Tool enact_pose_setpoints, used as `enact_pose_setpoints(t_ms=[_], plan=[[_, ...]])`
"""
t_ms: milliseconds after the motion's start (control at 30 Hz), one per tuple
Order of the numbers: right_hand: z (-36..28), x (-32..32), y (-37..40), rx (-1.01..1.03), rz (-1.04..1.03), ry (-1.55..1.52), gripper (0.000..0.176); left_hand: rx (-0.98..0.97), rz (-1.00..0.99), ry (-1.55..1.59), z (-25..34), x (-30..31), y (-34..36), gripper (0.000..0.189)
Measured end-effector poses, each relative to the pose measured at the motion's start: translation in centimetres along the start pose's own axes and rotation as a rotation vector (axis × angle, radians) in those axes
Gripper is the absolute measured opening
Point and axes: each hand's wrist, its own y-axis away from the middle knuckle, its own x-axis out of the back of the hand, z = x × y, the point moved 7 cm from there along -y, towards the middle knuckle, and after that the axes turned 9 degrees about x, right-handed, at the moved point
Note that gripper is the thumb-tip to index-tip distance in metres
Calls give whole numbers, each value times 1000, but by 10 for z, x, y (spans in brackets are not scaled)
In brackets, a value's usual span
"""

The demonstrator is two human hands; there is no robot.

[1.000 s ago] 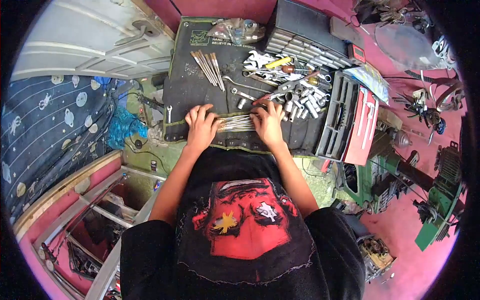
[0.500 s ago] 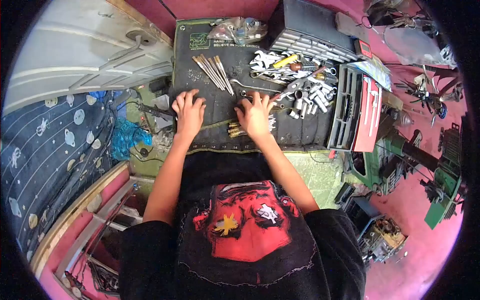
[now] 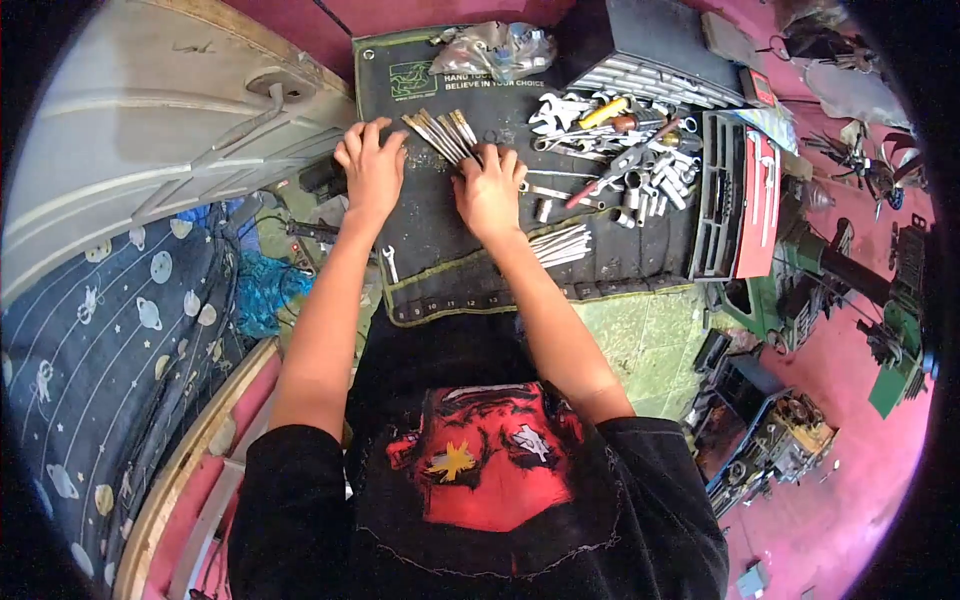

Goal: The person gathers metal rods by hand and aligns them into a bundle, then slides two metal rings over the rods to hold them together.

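My left hand [image 3: 372, 172] rests at the left edge of the dark tool mat [image 3: 430, 262], fingers bent and apart. Over the lower ends of several thin metal rods [image 3: 440, 134] lies my right hand [image 3: 490, 192], its fingers curled; what is under the fingertips is hidden. A small wrench [image 3: 391, 262] is on the mat below my left hand. Right of my right hand are a short socket [image 3: 544, 210] and a longer wrench [image 3: 565, 196]. Pale thin rods [image 3: 562, 246] lie beside my right forearm.
A pile of wrenches and sockets [image 3: 625, 150] covers the mat's right part. Beyond it stand a dark drawer cabinet [image 3: 650, 50] and an open red case [image 3: 757, 205]. A plastic bag [image 3: 495, 50] lies at the far edge. The grey door [image 3: 200, 90] is at left.
My right hand has moved up and left onto the lower ends of the rods. My left hand has moved slightly up. The small wrench now shows at the mat's left, and the view has shifted.
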Motion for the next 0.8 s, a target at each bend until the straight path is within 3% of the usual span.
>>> enact_pose_setpoints(t_ms=[67,233,333,800], plan=[[-4,-8,-6,12,3,36,17,-40,17,-15,-3,-2,-10,36],[-2,-30,-16,-62,-43,125,25,-83,2,18,-9,-11,-27,36],[-6,-28,-20,-60,3,171,16,-102,-16,9,-14,-16,-34,34],[-12,-28,-15,-74,13,224,20,-126,-8,82,-27,0,-29,13]])
